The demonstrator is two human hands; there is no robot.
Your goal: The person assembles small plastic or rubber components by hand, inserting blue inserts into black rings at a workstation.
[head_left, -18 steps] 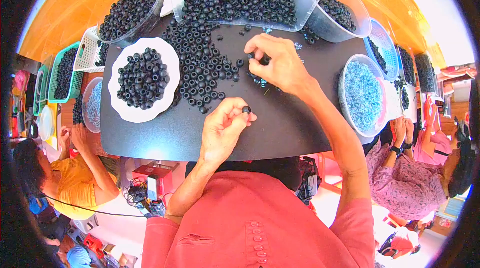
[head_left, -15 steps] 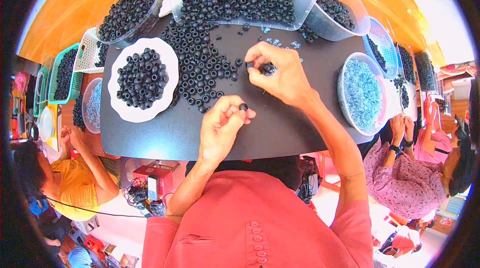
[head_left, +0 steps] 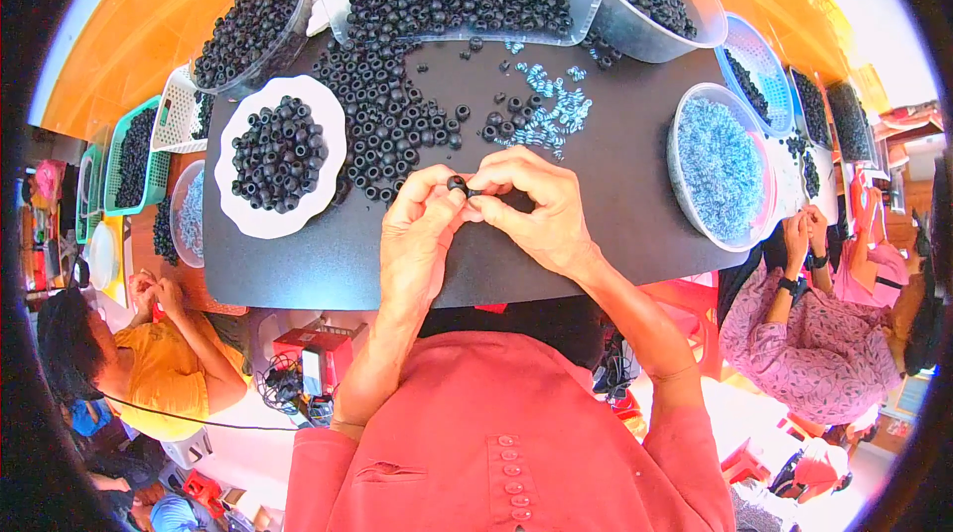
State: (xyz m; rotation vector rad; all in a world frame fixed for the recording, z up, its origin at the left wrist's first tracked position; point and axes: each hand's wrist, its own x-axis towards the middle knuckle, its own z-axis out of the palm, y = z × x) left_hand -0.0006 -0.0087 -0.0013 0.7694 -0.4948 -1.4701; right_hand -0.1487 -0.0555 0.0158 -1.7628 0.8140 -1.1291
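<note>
Both hands are meeting above the black table [head_left: 635, 204]: left hand [head_left: 422, 234] fingers pinching a black ring [head_left: 458, 184], right hand [head_left: 536, 209] fingers seemingly clamping its right side.

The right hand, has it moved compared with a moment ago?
Yes. The right hand has come back from the loose black rings near the top of the black mat, toward the person, and now meets the left hand at a small black ring.

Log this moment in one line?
left hand + right hand: pinching black ring together | black mat | white plate left
</note>
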